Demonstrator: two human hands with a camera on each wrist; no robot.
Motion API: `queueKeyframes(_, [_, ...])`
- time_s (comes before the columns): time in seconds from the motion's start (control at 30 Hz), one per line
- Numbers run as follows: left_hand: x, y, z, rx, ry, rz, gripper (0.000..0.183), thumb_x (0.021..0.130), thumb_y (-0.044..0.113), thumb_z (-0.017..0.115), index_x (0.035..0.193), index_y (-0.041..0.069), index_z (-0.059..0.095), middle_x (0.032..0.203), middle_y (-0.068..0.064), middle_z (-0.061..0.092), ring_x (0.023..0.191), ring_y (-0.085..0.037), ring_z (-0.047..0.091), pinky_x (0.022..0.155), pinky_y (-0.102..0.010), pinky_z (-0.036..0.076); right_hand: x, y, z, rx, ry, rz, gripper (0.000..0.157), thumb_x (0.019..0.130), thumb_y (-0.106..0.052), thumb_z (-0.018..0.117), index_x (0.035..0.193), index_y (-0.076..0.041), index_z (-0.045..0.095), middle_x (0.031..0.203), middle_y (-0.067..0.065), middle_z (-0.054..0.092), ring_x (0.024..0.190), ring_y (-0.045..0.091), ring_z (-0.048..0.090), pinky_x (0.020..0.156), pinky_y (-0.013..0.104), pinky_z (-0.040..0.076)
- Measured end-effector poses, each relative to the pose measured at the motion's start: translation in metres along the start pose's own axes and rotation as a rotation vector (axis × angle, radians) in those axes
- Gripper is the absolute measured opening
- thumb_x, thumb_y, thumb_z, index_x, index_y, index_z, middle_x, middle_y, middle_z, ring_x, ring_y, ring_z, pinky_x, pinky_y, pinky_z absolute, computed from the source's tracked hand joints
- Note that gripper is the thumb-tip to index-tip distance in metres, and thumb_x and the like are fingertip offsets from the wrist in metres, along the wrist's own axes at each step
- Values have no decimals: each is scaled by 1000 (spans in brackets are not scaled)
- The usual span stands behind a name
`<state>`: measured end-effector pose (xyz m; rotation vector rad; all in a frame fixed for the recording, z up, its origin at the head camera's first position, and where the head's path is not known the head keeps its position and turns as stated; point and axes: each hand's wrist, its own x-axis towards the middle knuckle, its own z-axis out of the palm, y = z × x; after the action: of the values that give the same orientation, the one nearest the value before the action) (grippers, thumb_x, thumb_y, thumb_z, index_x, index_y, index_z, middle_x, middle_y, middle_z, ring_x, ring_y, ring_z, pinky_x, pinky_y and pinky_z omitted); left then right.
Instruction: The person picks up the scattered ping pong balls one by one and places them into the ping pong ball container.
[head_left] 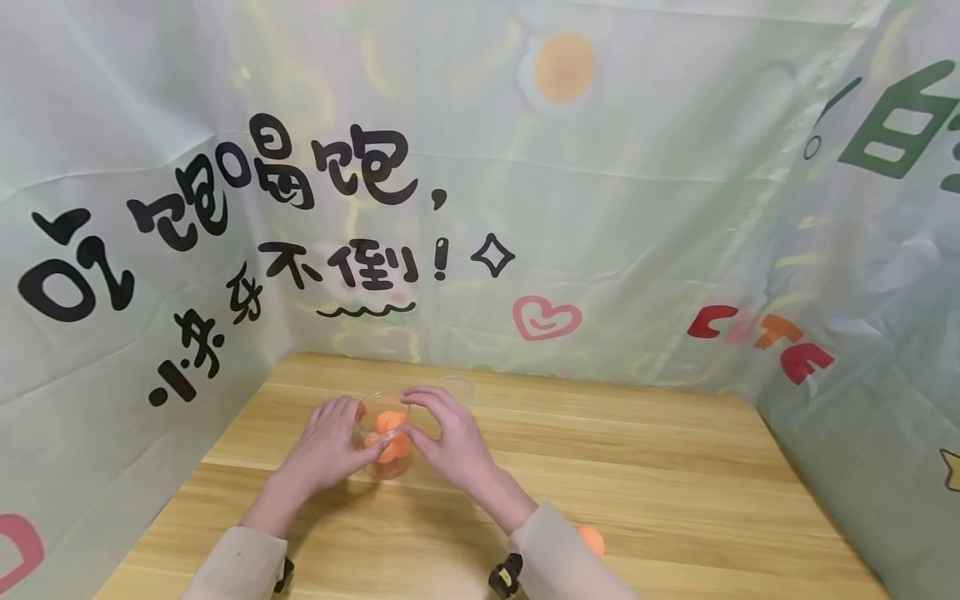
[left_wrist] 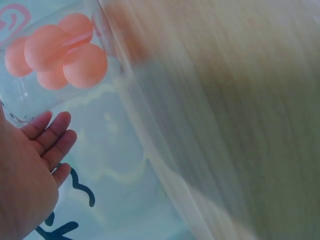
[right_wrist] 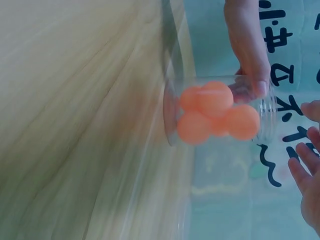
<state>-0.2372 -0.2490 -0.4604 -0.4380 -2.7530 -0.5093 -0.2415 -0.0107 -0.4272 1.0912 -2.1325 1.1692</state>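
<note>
A clear plastic jar (head_left: 389,472) with several orange balls (right_wrist: 216,100) inside stands upright on the wooden table. From the left, my left hand (head_left: 327,442) grips it near the mouth, the thumb on the near side. In the left wrist view the fingers (left_wrist: 55,142) of that hand are bent beside the mouth. On the other side my right hand (head_left: 453,437) holds the rim between thumb and fingers. Only a few loosely bent fingers (right_wrist: 305,155) of that hand show in the right wrist view.
One loose orange ball (head_left: 592,540) lies beside the right sleeve. Behind the right hand, a clear round rim (head_left: 456,380), perhaps a lid, is on the table (head_left: 637,467). Printed cloth walls (head_left: 622,250) enclose the tabletop at the back and sides.
</note>
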Motion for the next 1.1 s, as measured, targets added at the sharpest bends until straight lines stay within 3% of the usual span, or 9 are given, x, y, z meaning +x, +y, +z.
queueKeyframes(0.53, [-1, -1, -1, -27, 11, 2, 57, 90, 50, 74, 115, 1, 58, 107, -7, 57, 116, -35, 52, 110, -58, 34, -33, 7, -39, -47, 53, 35, 36, 92, -9, 79, 126, -6, 67, 133, 6, 67, 126, 23, 63, 107, 37, 52])
queueKeyframes(1.1, [-1, 1, 0, -18, 13, 10, 55, 89, 48, 75, 112, 2, 57, 104, -7, 56, 112, -35, 52, 107, -58, 35, -68, 21, -72, -105, 55, 64, 38, 89, -6, 80, 125, -9, 68, 128, 6, 69, 120, 22, 66, 103, 37, 54])
